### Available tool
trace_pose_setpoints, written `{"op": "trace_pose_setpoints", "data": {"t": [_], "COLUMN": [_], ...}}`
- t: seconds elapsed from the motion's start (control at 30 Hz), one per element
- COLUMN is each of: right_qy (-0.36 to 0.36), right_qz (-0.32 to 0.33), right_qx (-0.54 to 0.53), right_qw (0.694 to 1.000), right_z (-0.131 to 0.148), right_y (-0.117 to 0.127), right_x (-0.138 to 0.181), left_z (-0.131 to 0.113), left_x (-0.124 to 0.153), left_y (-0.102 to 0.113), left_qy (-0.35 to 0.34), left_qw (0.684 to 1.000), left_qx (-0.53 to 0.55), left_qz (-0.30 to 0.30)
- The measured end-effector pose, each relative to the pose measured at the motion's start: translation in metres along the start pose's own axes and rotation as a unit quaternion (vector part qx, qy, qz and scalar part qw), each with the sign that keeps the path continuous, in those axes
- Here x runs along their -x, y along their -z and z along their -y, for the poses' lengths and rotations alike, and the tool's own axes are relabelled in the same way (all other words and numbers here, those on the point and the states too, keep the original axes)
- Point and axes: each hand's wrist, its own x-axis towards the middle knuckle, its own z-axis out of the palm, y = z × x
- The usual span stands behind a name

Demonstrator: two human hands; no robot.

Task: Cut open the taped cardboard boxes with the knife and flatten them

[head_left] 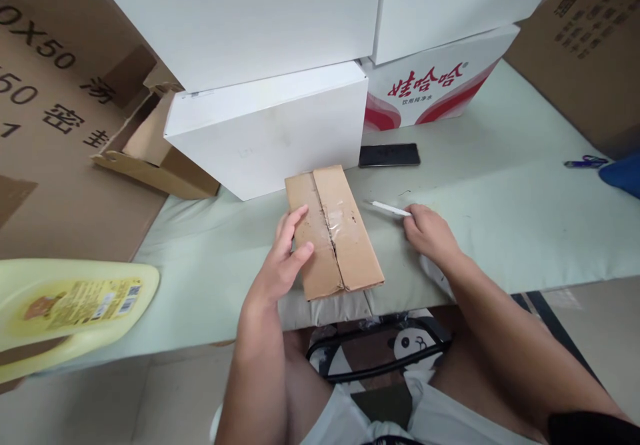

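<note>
A small cardboard box (pixel 345 232) lies at a slant on the cloth-covered table near its front edge. Clear tape covers its top, and the middle seam looks split and ragged. My left hand (pixel 285 258) steadies the box from its left side, thumb and fingertips on the top flap. To the right of the box, my right hand (pixel 430 232) is closed round a slim white utility knife (pixel 390 208). Its tip points left toward the box, apart from it. A black phone (pixel 390 155) lies flat behind.
White cartons (pixel 270 138) are stacked at the back, beside a red-and-white water carton (pixel 420 95). An open cardboard box (pixel 160 158) and a yellow plastic jug (pixel 75 312) stand at left. Blue-handled scissors or a similar item (pixel 586 162) lie at right. A large carton (pixel 590 52) stands behind.
</note>
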Motion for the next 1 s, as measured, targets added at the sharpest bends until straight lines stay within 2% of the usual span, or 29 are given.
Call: {"op": "trace_pose_setpoints", "data": {"t": [0.1,0.3,0.37,0.5,0.6,0.67,0.8,0.87,1.0], "right_qy": [-0.027,-0.025,-0.019,0.002,0.038,0.057,0.085,0.119,0.209], "right_qz": [-0.001,0.0,-0.001,-0.003,-0.022,-0.056,-0.195,-0.235,-0.183], "right_qx": [-0.076,-0.243,-0.327,-0.502,-0.533,-0.539,-0.548,-0.558,-0.575], "right_qw": [0.997,0.97,0.945,0.865,0.845,0.839,0.809,0.787,0.77], "right_z": [0.003,0.012,0.016,0.023,0.028,0.032,0.039,0.042,0.048], "right_y": [0.002,0.001,0.003,0.012,0.02,0.025,0.037,0.043,0.054], "right_x": [0.002,0.005,0.005,0.01,0.017,0.022,0.029,0.032,0.041], "left_z": [0.003,0.001,-0.002,-0.01,-0.017,-0.02,-0.024,-0.026,-0.027], "left_x": [-0.001,-0.001,0.0,0.002,0.003,0.003,0.003,0.005,0.01], "left_y": [0.002,0.004,0.004,-0.004,-0.016,-0.024,-0.037,-0.043,-0.06], "left_qy": [0.0,0.014,0.014,0.024,0.024,0.02,0.014,0.009,0.018], "left_qw": [1.0,0.999,0.999,0.997,0.995,0.995,0.994,0.994,0.994], "left_qx": [-0.002,-0.022,-0.029,-0.04,-0.041,-0.056,-0.086,-0.095,-0.106], "left_qz": [0.009,0.035,0.04,0.063,0.087,0.083,0.059,0.049,0.038]}}
